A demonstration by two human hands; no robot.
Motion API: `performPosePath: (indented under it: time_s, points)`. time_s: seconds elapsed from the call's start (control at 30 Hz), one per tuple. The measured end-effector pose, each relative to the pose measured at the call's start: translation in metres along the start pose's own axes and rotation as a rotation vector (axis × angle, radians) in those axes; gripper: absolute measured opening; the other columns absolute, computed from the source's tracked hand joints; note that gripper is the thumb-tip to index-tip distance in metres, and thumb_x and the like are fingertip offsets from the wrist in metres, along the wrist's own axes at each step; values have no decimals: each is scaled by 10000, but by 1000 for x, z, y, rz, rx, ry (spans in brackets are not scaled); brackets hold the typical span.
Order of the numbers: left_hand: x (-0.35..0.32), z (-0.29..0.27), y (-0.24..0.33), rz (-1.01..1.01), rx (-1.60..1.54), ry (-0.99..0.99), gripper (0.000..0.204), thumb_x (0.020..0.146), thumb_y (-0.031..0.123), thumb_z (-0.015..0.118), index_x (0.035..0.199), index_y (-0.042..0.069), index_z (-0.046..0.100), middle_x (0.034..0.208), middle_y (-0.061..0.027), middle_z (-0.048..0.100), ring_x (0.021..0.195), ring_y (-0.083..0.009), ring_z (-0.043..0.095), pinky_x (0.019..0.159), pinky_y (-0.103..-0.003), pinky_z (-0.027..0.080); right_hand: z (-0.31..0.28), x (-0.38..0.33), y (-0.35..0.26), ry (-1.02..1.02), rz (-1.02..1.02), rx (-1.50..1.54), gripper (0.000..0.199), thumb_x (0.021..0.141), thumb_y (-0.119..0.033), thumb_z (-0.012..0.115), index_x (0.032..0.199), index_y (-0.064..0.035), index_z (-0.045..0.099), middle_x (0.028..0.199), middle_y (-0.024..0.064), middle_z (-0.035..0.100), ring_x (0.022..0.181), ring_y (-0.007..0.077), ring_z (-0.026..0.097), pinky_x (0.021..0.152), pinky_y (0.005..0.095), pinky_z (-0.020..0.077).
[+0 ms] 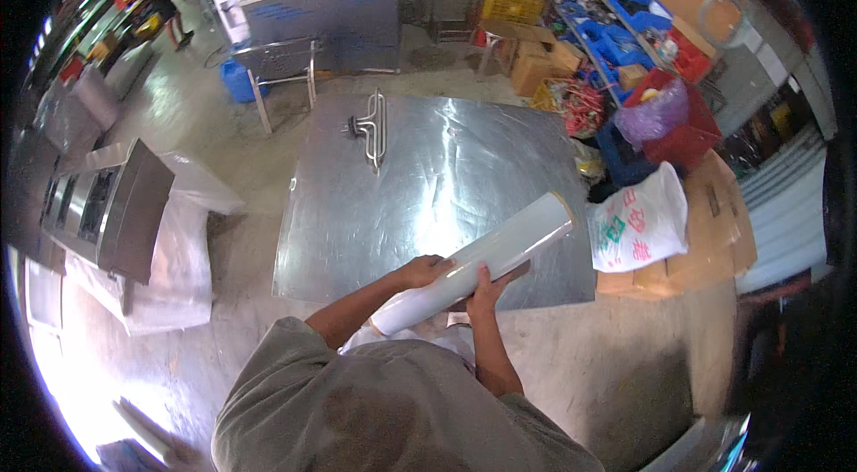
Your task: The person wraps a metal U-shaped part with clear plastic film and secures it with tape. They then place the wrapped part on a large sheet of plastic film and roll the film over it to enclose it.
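Observation:
A long roll of whitish plastic film lies slantwise across my body, its far right end over the metal tabletop and its near end close to my shirt. My left hand grips the roll's upper left side. My right hand clasps its lower side, thumb on top and the other fingers partly hidden underneath. Toward the table's far left part rests a bent-tube metal heating element with a dark fitting, apart from both hands.
On the left stands a stainless steel appliance on wrapped goods. Right of the table are a white printed sack, cardboard boxes, a red crate and shelved blue bins. A person is far left, beyond a workbench.

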State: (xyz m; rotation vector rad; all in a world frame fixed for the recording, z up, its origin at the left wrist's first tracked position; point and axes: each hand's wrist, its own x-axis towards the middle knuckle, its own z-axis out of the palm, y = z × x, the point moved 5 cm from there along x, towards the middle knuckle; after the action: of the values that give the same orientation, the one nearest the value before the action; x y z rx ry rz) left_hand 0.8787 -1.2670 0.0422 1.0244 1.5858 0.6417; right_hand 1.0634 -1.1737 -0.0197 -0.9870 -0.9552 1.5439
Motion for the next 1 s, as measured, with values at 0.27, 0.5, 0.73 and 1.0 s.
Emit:
performPosePath:
  time_s: [0.27,0.5,0.73,1.0]
  points:
    - [39,21,-33,-294,-244,427,674,977,594,550,1224,-9,724,1172,-260,727,1090,-393,708,991,-453,522,24,37,-7,117,428,-191,988,869,-190,819,1593,-49,162,1506,196,435,1328,339,502,1094,476,463]
    - [18,41,-10,-126,-10,436,873,914,615,656,1546,54,436,1516,-311,458,1394,-444,477,1165,-489,393,17,76,-11,120,443,-610,1101,795,-301,888,1560,53,181,1476,270,452,1325,392,504,1112,477,453]
    - [3,26,-4,-70,406,277,1121,801,555,805,1638,96,219,1629,-283,279,1476,-474,343,1205,-563,310,78,128,-46,-39,-432,-848,711,931,-209,730,1483,63,373,1431,262,471,1245,388,556,1004,465,507]
    - [-2,-3,-19,-35,413,295,1057,842,622,733,1644,139,241,1646,-257,250,1507,-450,292,1211,-559,297,328,197,102,-700,-36,-992,766,980,-526,637,1453,44,440,1188,231,701,1170,380,646,1014,433,486]
